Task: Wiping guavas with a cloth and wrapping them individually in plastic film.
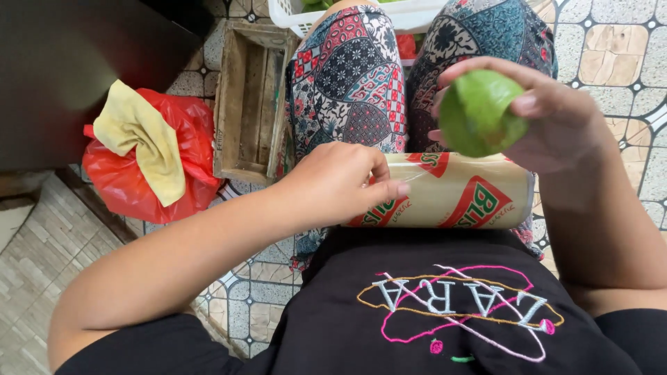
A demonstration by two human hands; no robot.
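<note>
Roll (451, 201) lies across the lap, long axis running 9 to 3 o'clock. Left hand (337, 184) rests on its 9 o'clock end, fingers (385, 189) curled together over the wrap. Right hand (549, 114) hovers at 12 o'clock just above the other end, fingers clamped on a green fruit (479, 114). Crate (250, 104) and red bag (139, 173) sit well apart at 10 o'clock; floor room is open beside the knees.
</note>
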